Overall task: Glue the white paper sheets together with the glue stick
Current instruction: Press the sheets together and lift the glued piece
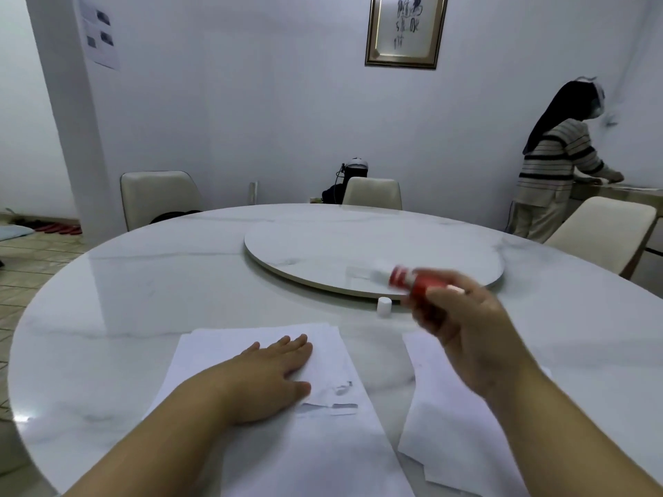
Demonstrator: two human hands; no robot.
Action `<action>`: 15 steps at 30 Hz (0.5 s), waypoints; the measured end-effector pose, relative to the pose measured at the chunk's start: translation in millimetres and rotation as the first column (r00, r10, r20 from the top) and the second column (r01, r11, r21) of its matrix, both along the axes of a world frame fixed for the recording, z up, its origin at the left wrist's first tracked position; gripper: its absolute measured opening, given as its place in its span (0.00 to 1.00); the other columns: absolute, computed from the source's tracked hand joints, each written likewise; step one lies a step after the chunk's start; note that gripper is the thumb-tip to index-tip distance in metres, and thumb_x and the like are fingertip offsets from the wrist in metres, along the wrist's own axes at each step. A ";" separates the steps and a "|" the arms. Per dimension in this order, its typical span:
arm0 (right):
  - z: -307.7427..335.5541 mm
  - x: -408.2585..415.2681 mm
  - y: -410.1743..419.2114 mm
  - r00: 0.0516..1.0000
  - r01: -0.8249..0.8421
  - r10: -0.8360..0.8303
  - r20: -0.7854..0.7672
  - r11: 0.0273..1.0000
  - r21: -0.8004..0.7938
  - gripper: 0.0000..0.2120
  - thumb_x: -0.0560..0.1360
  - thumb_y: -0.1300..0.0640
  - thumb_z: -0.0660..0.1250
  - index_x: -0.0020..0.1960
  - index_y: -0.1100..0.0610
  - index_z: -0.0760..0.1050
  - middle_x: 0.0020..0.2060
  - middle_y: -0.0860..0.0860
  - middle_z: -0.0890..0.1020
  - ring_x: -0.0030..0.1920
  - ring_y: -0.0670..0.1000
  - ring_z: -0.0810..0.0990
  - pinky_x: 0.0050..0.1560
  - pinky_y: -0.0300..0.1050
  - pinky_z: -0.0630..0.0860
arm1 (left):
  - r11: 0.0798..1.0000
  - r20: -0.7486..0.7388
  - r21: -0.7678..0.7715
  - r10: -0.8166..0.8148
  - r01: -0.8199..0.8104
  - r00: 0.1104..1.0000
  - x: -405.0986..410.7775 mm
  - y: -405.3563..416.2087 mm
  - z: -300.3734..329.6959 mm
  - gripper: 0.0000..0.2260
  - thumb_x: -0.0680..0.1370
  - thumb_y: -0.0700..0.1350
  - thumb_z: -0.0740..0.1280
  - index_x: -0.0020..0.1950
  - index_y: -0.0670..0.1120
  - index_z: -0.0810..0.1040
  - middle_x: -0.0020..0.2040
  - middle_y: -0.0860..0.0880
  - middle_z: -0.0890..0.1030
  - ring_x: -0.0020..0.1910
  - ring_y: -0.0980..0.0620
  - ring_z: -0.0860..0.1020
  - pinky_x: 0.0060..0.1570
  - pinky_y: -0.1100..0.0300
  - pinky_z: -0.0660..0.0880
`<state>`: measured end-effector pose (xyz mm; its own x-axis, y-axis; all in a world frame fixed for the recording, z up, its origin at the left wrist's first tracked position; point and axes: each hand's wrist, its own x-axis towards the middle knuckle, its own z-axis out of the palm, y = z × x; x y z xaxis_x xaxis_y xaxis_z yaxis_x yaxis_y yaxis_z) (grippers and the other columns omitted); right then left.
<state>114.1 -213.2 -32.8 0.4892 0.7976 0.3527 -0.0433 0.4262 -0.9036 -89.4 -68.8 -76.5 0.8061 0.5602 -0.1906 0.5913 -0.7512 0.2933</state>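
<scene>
Glue stick [412, 281], red-bodied and uncapped, is gripped in the right hand [466, 328] and held up off the table, tilted so the white tip points away and to the left. It's pretty motion-blurred, so exactly how the fingers are wrapped around it can't be made out, just that they're curled round the red barrel. Just left of and below the glue stick, its small white cap [384, 305] is stood upright on the marble table [107, 299], right at the near edge of the lazy Susan [323, 252].

Further left of the glue stick and nearer the camera, the left hand [276, 374] is laid flat, fingers straight and together, pressed palm-down on a stack of white paper sheets [287, 443]. A small grey-printed torn bit can be seen at the stack's right edge, just by the thumb. A second pile of white sheets [448, 443] is laid under the right forearm, apart from the first stack with a strip of bare table between them.

Beyond the lazy Susan, cream chairs [158, 195] are tucked round the table. A framed calligraphy piece [405, 30] is hung on the wall, and a person in a striped sweater [552, 163] is stood at a counter far right, back turned.
</scene>
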 end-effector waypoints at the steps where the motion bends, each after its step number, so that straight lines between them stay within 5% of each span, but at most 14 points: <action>1: 5.9 9.4 0.0 0.994 0.019 -0.015 -0.110 0.999 0.033 0.12 0.66 0.68 0.67 0.47 0.56 0.80 0.39 0.58 0.86 0.36 0.52 0.83 0.35 0.39 0.78 | 1.000 0.007 -0.016 0.012 -0.012 1.000 1.8 0.7 2.3 0.27 0.80 0.54 0.52 0.76 0.58 0.45 0.76 0.64 0.43 0.74 0.63 0.41 0.69 0.62 0.38; 3: 15.6 23.8 5.1 0.986 0.081 -0.083 -0.142 0.997 -0.017 0.13 0.70 0.67 0.68 0.53 0.55 0.77 0.45 0.54 0.87 0.43 0.50 0.84 0.41 0.42 0.77 | 0.999 0.039 -0.031 0.021 -0.020 0.999 6.2 1.1 3.0 0.27 0.80 0.52 0.54 0.76 0.57 0.46 0.76 0.63 0.44 0.74 0.63 0.42 0.70 0.62 0.38; 9: 6.8 48.3 48.5 0.938 0.335 -0.277 0.208 0.879 -0.340 0.11 0.74 0.63 0.70 0.54 0.53 0.76 0.50 0.53 0.83 0.49 0.53 0.79 0.59 0.50 0.74 | 0.998 0.143 0.049 0.023 -0.031 0.989 10.9 1.5 -9.6 0.27 0.79 0.52 0.54 0.77 0.57 0.48 0.76 0.63 0.46 0.74 0.65 0.43 0.72 0.61 0.39; 15: -18.5 62.2 73.0 0.754 0.627 -0.368 0.544 0.649 -0.430 0.12 0.70 0.59 0.73 0.52 0.55 0.77 0.43 0.49 0.83 0.42 0.49 0.79 0.41 0.44 0.72 | 0.998 0.199 0.054 0.010 -0.021 0.980 8.3 2.6 -13.0 0.27 0.79 0.53 0.55 0.76 0.58 0.50 0.76 0.64 0.47 0.73 0.67 0.44 0.72 0.64 0.39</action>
